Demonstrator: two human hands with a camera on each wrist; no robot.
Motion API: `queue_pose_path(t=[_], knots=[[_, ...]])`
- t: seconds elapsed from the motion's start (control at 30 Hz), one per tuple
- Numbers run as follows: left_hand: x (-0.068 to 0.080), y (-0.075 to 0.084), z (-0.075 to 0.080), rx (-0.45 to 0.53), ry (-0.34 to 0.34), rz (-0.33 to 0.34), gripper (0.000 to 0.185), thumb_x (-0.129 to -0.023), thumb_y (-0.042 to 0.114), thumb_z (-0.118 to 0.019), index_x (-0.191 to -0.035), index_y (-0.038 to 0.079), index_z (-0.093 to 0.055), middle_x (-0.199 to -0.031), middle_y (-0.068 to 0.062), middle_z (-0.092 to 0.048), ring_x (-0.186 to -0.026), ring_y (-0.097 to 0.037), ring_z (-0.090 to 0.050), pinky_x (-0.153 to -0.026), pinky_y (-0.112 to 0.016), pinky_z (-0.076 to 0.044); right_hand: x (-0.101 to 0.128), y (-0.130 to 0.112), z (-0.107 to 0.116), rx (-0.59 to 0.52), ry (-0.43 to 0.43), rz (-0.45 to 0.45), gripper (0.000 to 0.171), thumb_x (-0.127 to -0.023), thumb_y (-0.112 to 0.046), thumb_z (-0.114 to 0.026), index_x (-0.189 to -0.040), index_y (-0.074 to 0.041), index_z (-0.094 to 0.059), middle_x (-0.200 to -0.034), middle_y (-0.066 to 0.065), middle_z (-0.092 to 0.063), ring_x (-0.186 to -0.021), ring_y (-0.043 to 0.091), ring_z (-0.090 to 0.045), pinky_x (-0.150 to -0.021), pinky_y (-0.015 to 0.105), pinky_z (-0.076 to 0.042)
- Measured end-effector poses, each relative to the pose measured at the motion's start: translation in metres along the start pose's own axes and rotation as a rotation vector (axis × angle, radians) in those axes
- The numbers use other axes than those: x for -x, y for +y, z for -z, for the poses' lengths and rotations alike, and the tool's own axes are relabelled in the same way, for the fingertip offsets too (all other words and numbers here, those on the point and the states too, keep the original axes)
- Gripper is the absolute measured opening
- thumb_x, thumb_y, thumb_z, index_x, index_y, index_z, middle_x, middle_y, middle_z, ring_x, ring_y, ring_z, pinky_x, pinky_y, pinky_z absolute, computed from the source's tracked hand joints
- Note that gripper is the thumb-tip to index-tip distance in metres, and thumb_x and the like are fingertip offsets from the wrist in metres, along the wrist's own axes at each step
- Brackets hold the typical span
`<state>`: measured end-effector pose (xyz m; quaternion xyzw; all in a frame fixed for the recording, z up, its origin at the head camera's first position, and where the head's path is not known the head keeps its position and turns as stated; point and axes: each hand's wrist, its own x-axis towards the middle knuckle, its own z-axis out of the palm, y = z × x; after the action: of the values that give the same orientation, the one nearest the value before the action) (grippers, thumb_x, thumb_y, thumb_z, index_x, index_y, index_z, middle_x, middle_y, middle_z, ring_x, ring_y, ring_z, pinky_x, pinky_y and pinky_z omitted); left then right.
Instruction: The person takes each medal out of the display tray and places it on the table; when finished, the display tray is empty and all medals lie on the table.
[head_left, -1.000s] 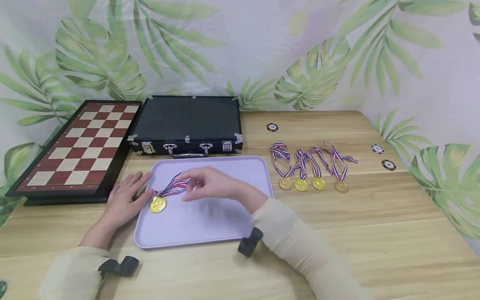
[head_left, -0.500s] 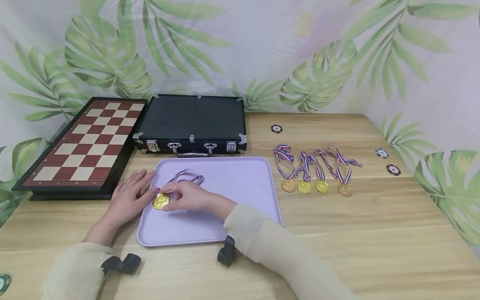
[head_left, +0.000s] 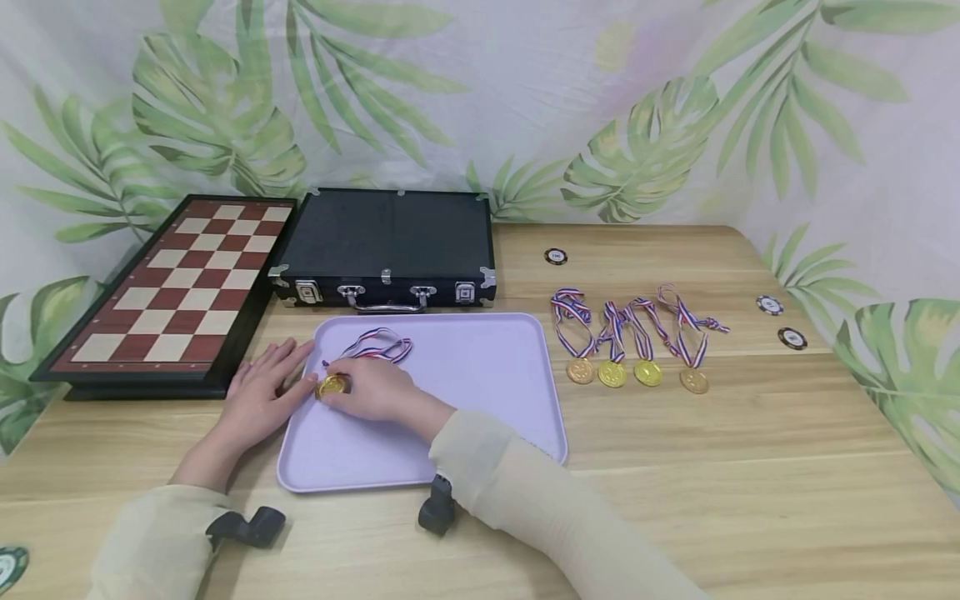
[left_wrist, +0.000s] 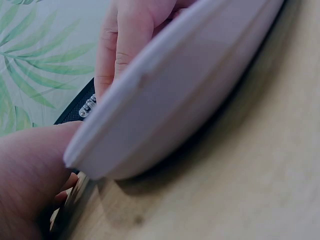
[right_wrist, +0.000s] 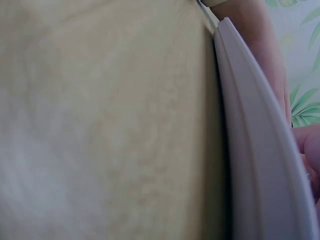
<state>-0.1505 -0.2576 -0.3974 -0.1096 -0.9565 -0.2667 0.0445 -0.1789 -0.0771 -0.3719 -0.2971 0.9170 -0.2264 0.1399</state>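
From the head view I see my right hand pinching a gold medal inside the lilac tray, ribbon coiled beside it; my left hand lies flat, fingers relaxed, against the tray's left rim. The left wrist view shows that rim close up; the right wrist view mostly tabletop.

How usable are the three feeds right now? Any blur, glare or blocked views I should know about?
Head view: evenly lit, sharp, soft shadows; the right hand on the gold medal in the lilac plastic tray reads clearly. Left wrist view: too close, the tray's rim fills it, soft focus. Right wrist view: mostly blocked by blurred cream sleeve.
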Motion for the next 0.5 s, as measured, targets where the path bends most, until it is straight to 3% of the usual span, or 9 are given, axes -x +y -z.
queue_pose_path(t=[0.17,0.5], knots=[[-0.0011,0.0011,-0.0010,0.002,-0.006,0.004,0.054,-0.088,0.037,-0.045,-0.133,0.009,-0.034,-0.133,-0.025,-0.026,-0.124,-0.039,-0.012,-0.094,-0.056,0.001,0.0020,-0.0007,0.0004,0.025,0.020,-0.029,0.035,-0.077,-0.037,-0.062,-0.110,-0.026,-0.055,-0.096,-0.012,-0.057,-0.081,0.003,-0.051,-0.057,0.021,-0.039],[-0.0003,0.0002,-0.0015,0.007,0.011,-0.006,0.053,-0.088,0.036,-0.045,-0.132,0.010,-0.035,-0.133,-0.025,-0.027,-0.125,-0.038,-0.013,-0.094,-0.056,0.001,-0.0009,0.0057,0.0049,0.076,0.024,-0.120,0.038,-0.072,-0.035,-0.068,-0.106,-0.028,-0.054,-0.096,-0.009,-0.056,-0.081,0.006,-0.051,-0.056,0.023,-0.038]])
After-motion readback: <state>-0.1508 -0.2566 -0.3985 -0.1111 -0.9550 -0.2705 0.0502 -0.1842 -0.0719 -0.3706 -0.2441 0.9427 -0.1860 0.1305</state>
